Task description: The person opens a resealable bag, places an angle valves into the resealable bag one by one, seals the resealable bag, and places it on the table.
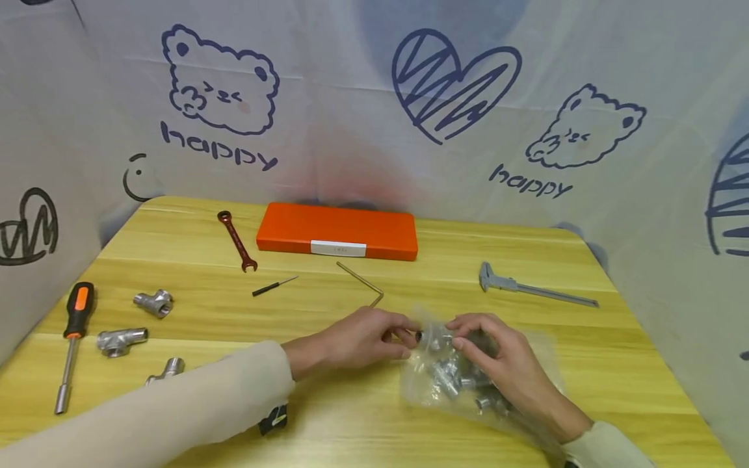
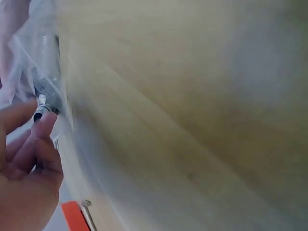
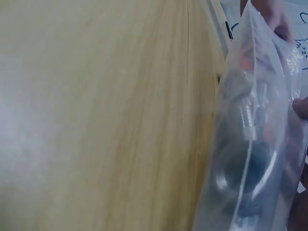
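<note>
firstly, head view: left hand (image 1: pixel 363 337) pinches fitting (image 1: pixel 419 336) at mouth of clear bag (image 1: pixel 413 385); right hand (image 1: pixel 515 370) pinches film, presumably steadying bag on wooden table (image 1: pixel 351 429). screwdriver (image 1: pixel 78 312), caliper (image 1: pixel 538 289) set apart, probably out of hands' way. doodled cloth (image 1: pixel 351 130) behind. left wrist view: i read fitting held by end, fingers closed to its width. right wrist view: bag bulging with grey parts (image 3: pixel 243 166); firmness of right grip, i cannot tell.

Bag (image 1: pixel 418 387) is clear | pipe fittings (image 1: pixel 121 340) are silver | case (image 1: pixel 336 224) is orange | wrench (image 1: pixel 236 241) is dark red | table (image 1: pixel 345 416) shows yellow wood grain | cloth (image 1: pixel 339 117) shows dark-blue linework
</note>
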### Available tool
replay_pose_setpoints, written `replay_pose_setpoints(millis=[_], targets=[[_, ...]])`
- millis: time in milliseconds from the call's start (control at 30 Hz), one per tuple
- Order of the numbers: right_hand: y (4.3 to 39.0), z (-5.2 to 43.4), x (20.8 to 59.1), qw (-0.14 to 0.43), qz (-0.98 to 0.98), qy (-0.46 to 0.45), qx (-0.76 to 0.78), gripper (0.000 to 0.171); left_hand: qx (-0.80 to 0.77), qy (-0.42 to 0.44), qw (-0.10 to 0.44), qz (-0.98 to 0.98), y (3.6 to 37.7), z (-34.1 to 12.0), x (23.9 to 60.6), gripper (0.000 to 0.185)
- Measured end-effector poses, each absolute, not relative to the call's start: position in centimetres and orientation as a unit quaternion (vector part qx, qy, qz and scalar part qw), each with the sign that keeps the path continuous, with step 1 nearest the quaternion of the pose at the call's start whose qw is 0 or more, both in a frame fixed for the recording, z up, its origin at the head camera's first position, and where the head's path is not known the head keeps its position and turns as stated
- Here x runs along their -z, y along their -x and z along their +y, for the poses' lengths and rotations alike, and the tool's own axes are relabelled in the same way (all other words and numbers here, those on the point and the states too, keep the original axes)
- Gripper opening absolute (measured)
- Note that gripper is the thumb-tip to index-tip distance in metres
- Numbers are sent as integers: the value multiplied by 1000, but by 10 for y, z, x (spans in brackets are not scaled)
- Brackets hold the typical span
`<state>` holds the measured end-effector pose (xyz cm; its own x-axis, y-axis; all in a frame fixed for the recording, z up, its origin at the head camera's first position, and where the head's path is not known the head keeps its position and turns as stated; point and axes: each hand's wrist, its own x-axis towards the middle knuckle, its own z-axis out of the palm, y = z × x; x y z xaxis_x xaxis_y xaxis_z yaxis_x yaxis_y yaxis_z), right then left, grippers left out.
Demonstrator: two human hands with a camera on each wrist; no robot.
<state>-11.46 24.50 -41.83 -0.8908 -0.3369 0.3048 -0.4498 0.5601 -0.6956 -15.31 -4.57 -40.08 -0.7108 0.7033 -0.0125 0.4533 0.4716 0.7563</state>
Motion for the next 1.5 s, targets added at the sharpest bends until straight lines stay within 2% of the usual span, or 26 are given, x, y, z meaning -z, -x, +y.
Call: replay_pose_setpoints(millis=[100, 300, 700, 867, 1033, 1233, 1500], targets=[[115, 244, 419, 71, -877, -229, -417, 19, -390, -348, 184, 832, 152, -60, 399, 35], [115, 242, 418, 74, -875, -233, -418, 19, -371, -315, 155, 860, 161, -114, 384, 21], [114, 242, 418, 76, -875, -232, -417, 19, -233, -179, 74, 953, 184, -311, 340, 25], [114, 243, 418, 74, -875, -230, -420, 19, -159, -153, 101, 970, 179, -371, 339, 24], [114, 242, 419, 70, -875, -228, -422, 19, -92, -168, 137, 972, 174, -397, 346, 19], [114, 243, 418, 72, -873, -232, -423, 19, -39, -197, 135, 970, 174, -403, 356, 17], [112, 243, 417, 70, -876, -229, -419, 19, -54, -207, 140, 967, 177, -405, 367, 14]])
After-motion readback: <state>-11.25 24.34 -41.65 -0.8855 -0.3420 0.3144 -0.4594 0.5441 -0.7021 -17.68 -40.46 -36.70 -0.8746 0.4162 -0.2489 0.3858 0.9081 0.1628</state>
